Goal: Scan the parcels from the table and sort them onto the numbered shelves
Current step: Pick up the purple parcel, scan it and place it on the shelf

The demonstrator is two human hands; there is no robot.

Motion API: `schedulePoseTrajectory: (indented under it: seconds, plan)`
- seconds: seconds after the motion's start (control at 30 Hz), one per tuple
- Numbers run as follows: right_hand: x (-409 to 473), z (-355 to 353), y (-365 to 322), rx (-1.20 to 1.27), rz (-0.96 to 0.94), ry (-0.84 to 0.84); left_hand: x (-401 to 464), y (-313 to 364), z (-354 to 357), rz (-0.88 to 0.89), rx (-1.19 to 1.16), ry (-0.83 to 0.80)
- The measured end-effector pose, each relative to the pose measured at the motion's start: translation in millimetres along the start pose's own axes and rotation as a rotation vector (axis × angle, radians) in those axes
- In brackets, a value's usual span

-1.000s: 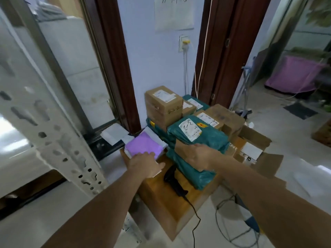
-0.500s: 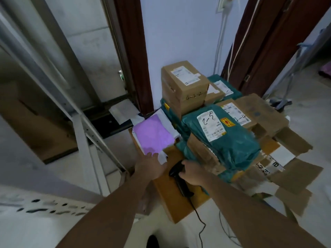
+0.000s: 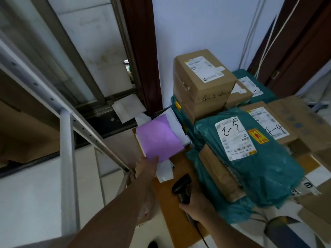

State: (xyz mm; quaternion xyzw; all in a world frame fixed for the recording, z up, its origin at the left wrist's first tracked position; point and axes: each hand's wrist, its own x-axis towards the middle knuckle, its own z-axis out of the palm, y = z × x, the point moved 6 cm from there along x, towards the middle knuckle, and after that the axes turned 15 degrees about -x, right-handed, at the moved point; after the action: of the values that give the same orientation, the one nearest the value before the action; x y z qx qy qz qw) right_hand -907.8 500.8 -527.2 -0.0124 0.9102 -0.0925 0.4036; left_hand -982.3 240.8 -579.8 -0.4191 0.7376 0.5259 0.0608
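While the right hand grips the black scanner by its handle, the left hand pinches the near edge of the purple-and-white parcel on the surface.

Progress, judged: early; nothing scanned here, pile unsorted.

Count beyond the hands: teal bags, at least three, nearest marked 2-5; brown cartons, at least four, tallest farthest. Shelf frame left of hands.

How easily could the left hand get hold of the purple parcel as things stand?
Probably easily: the left hand already touches the near edge of the purple parcel, which lies on top with nothing over it. The right hand holds the scanner, clear of its path.
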Motion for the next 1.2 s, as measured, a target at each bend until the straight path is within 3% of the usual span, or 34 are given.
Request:
schedulePoseTrajectory:
  seconds: [0.17, 0.33, 0.4, 0.6, 0.73, 0.83, 0.97, 1.1, 1.13, 1.2]
  plan:
    - [-12, -2, 0, 0.094, -0.015, -0.045, -47, 52, -16, 0.034, -0.030, 0.046]
    - [-49, -14, 0, 0.474, -0.107, -0.029, -88, 90, -29, 0.116, -0.465, 0.038]
    - [-72, -30, -3, 0.551, -0.161, 0.019, -111, 107, -40, 0.192, -0.505, 0.039]
    - [-147, -118, -18, 0.879, -0.240, 0.321, -204, 134, -78, 0.528, -0.354, 0.027]
    - [-175, -173, -55, 1.119, -0.345, 0.215, -253, 137, -80, 0.647, -0.298, -0.084]
    - [-184, -187, -75, 1.103, -0.383, 0.138, -298, 145, -67, 0.877, 0.002, -0.141]
    - [-186, -184, -63, 1.146, -0.262, 0.280, -323, 149, -56, 1.100, 0.255, -0.256]
    - [-198, -177, -28, 1.331, -0.141, 0.333, -350, 158, -65, 1.185, 0.295, -0.462]
    - [-203, -178, -22, 1.368, -0.155, 0.333, -353, 161, -71, 1.174, 0.258, -0.419]
    - [-215, -184, -11, 1.412, -0.189, 0.365, -349, 171, -87, 1.124, 0.048, -0.149]
